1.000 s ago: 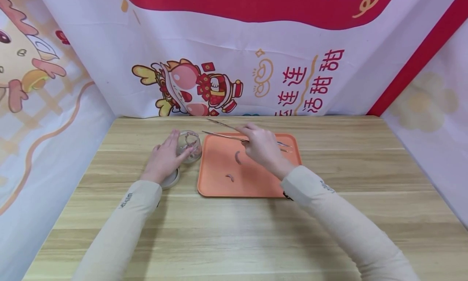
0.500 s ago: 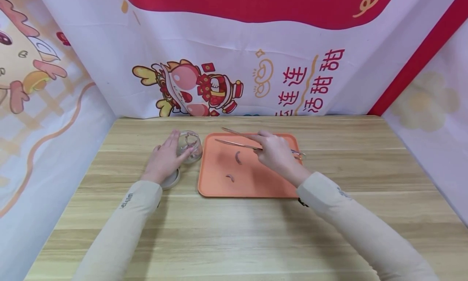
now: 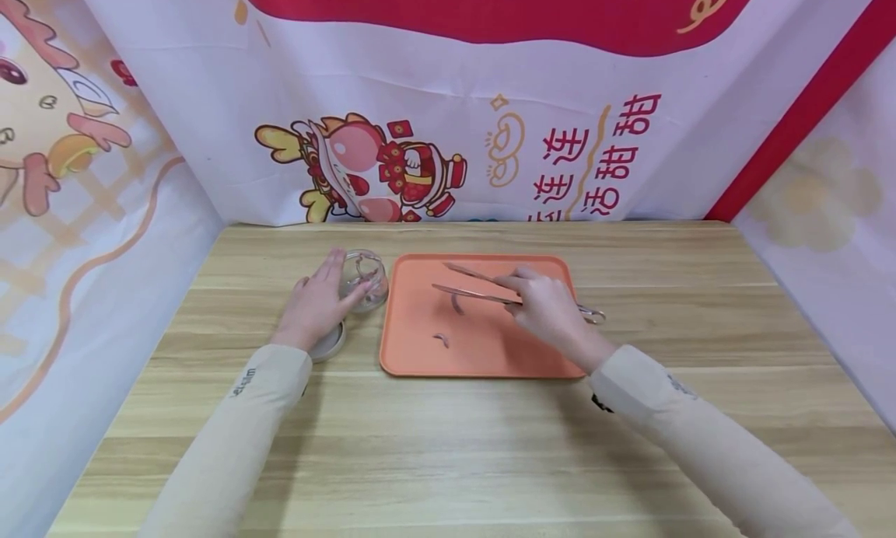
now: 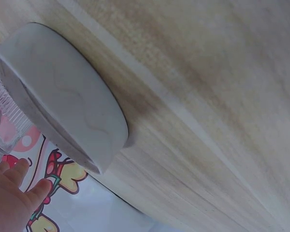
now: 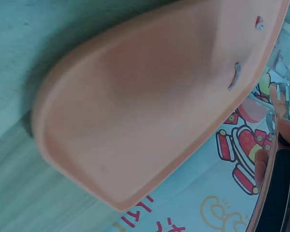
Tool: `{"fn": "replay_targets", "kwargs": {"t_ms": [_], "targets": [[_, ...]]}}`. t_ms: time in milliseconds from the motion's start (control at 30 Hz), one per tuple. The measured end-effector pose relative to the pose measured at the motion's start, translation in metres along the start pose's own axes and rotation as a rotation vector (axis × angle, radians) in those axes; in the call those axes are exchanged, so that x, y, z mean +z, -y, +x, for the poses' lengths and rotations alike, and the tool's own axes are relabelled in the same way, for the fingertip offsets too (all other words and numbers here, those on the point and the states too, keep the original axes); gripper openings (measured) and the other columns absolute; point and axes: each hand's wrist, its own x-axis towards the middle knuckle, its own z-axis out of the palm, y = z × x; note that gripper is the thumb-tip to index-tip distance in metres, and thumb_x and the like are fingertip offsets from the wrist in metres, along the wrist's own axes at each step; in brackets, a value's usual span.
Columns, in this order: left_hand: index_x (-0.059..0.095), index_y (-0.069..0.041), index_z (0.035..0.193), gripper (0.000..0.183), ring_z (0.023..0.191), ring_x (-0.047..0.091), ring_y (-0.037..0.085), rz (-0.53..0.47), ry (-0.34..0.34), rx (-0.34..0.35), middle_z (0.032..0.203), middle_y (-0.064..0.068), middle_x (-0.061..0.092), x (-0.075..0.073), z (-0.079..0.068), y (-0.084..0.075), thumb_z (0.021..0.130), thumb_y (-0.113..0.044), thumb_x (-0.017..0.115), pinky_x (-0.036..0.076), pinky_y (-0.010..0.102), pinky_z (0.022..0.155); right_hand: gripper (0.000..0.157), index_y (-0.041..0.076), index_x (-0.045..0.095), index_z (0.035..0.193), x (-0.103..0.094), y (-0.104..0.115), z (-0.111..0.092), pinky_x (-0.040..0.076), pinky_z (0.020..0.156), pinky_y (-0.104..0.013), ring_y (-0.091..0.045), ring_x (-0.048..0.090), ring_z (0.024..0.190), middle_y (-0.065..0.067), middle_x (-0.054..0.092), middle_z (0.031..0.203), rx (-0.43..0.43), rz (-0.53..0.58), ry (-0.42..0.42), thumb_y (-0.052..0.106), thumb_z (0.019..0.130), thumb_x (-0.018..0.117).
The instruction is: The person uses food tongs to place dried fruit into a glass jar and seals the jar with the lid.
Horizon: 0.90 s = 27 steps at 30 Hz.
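Observation:
My left hand (image 3: 313, 303) holds a clear glass jar (image 3: 365, 293) at the tray's left, thumb on its near side and fingers on its far side. Thin strands and pinkish bits show inside the jar. My right hand (image 3: 549, 309) grips metal tongs (image 3: 483, 295), their arms apart over the tray with nothing between the tips. The right wrist view shows a black part (image 5: 276, 191) on the tongs and fork-like tips (image 5: 287, 96). Two small curved greyish pieces, an upper one (image 3: 458, 306) and a lower one (image 3: 442, 340), lie on the orange tray (image 3: 490, 359).
A round pale grey lid (image 4: 72, 92) rests on the wooden table (image 3: 434, 460) just below the left hand. A white printed cloth (image 3: 448, 118) hangs behind the table's far edge, with more cloth along both sides.
My right hand has moved right and nearer to me, carrying the tongs from beside the jar to over the tray. My left hand and the jar stay where they were.

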Motion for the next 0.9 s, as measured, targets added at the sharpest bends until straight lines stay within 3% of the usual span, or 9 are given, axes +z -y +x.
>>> {"fn": "replay_targets", "kwargs": {"t_ms": [900], "targets": [[0.0,-0.006,0.154,0.092,0.149,0.013,0.036,-0.006,0.0,0.014,0.162,0.015,0.003,0.0,0.001,0.002,0.093,-0.069,0.026,0.017,0.063,0.116,0.036,0.01,0.073,0.109,0.022,-0.011,-0.018,0.056,0.061,-0.033,-0.018,0.064,0.073,-0.006,0.067,0.093,0.043,-0.014,0.054,-0.002,0.076,0.071]]}}
